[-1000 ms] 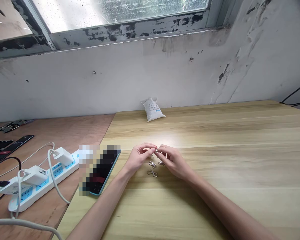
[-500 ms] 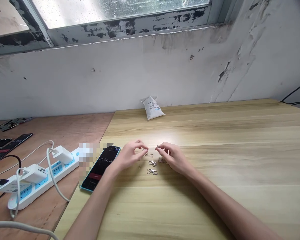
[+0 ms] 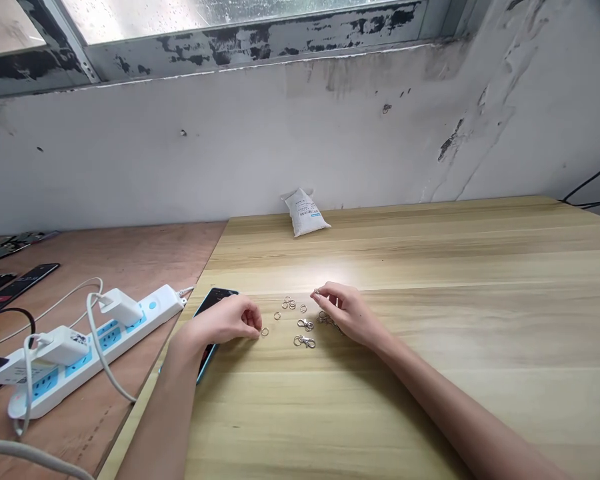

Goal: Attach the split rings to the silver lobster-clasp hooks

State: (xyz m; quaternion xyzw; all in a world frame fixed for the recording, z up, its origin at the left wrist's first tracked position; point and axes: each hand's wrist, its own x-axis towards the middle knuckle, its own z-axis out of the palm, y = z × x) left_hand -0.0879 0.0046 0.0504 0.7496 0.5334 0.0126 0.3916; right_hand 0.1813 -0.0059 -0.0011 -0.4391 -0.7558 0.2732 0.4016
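Note:
My left hand (image 3: 235,319) is over the phone's right edge, fingers curled and pinched, with a small metal ring (image 3: 265,332) at the fingertips. Thumb and forefinger of my right hand (image 3: 347,310) pinch another small metal piece (image 3: 317,291), which looks like a ring; the fingers partly cover it. Between the hands lie several loose rings, among them a cluster (image 3: 289,303), a single ring (image 3: 277,315) and one more ring (image 3: 303,309). Two swivel lobster clasps with rings, an upper clasp (image 3: 305,325) and a lower clasp (image 3: 305,342), lie below. More metal pieces (image 3: 324,319) are partly hidden under my right hand.
The phone (image 3: 215,298) lies partly beneath my left hand and forearm. Further left, a white power strip (image 3: 95,353) with plugged-in chargers and cables rests on a reddish-brown surface. At the back of the wooden table, a white plastic packet (image 3: 306,215) stands near the wall.
My left hand has moved left and toward me, away from the ring cluster, and now covers much of the phone. My right hand keeps its place and its pinch.

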